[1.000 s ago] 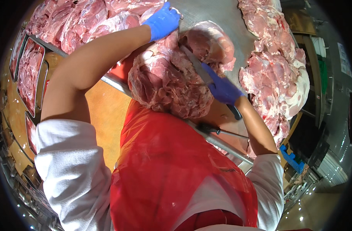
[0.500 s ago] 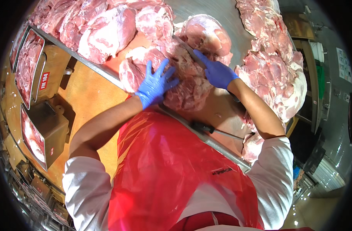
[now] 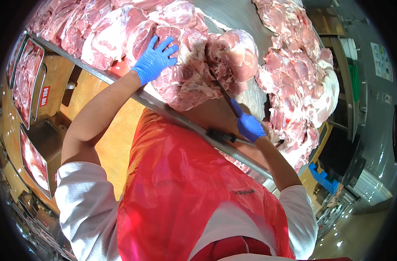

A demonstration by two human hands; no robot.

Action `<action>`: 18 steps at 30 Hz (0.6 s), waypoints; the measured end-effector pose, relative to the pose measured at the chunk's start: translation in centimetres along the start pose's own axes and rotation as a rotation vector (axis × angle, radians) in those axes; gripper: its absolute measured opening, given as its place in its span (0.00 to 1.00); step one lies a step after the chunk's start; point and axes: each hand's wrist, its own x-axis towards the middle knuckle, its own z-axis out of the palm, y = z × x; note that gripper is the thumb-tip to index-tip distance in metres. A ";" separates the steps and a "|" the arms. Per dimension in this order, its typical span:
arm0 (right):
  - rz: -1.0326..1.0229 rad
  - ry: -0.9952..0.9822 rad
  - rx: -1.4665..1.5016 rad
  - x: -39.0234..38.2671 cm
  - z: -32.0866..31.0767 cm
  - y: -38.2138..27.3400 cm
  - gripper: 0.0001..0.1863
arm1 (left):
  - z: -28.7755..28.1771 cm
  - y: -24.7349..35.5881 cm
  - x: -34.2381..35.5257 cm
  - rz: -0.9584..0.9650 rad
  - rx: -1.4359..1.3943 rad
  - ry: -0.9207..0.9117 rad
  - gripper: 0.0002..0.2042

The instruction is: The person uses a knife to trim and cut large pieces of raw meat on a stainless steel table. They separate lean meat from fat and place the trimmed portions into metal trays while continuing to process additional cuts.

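My left hand (image 3: 154, 62), in a blue glove, lies with fingers spread on a large piece of raw meat (image 3: 181, 87) on the worktable. My right hand (image 3: 250, 126), also gloved in blue, is wrapped round a knife, its index finger stretched along the back of the blade (image 3: 225, 94). The blade points away from me, and its tip is in the meat, beside a rounded, pale lump (image 3: 242, 54) at the piece's right side. Close to the table's front edge lies a black-handled sharpening steel (image 3: 220, 135), its rod partly hidden under my right forearm.
Raw meat cuts (image 3: 107, 39) are heaped along the table's far left, and another long heap (image 3: 294, 87) runs down the right. A raised metal edge (image 3: 163, 109) borders the table in front of me. Meat-filled trays (image 3: 28, 76) stand left of the table.
My left hand has shifted left and away from me, its fingers still spread. The right hand has drawn the knife back toward me. The meat has opened further beside the rounded lump.
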 end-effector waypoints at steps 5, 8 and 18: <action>0.078 0.038 0.163 -2.1 2.7 -2.3 0.43 | -3.4 2.6 0.8 -0.160 -0.065 -0.180 0.21; 0.151 0.141 0.274 -2.3 4.2 -4.1 0.42 | -12.7 9.8 1.1 -0.092 -0.295 -0.353 0.24; 0.145 0.348 0.331 1.4 4.2 -7.6 0.42 | 0.2 14.9 4.8 0.015 0.023 0.019 0.13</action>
